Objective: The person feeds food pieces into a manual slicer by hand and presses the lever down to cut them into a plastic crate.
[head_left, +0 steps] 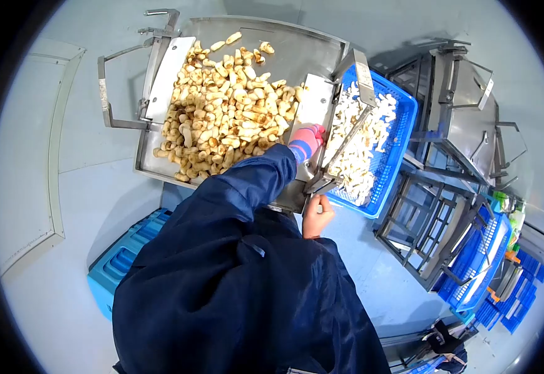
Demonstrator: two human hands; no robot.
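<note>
My left hand (pixel 306 142), in a pink and blue striped glove, is at the white board (pixel 312 96) beside the metal cutter frame. Its fingers are curled together, and what they hold, if anything, is hidden. Bare, my right hand (pixel 317 216) is closed around the lower end of the cutter's metal lever (pixel 351 138). Many brown-and-cream mushroom-like pieces (pixel 234 106) lie heaped on the steel tray (pixel 284 43) left of the cutter. To its right, pale cut pieces (pixel 354 168) fill much of a blue basket (pixel 402 134).
Another metal lever frame (pixel 117 93) is at the tray's left side. A turquoise container (pixel 122 255) stands on the floor at lower left. On the right are further steel equipment (pixel 465 118), a metal rack (pixel 418 224) and blue baskets (pixel 480 265).
</note>
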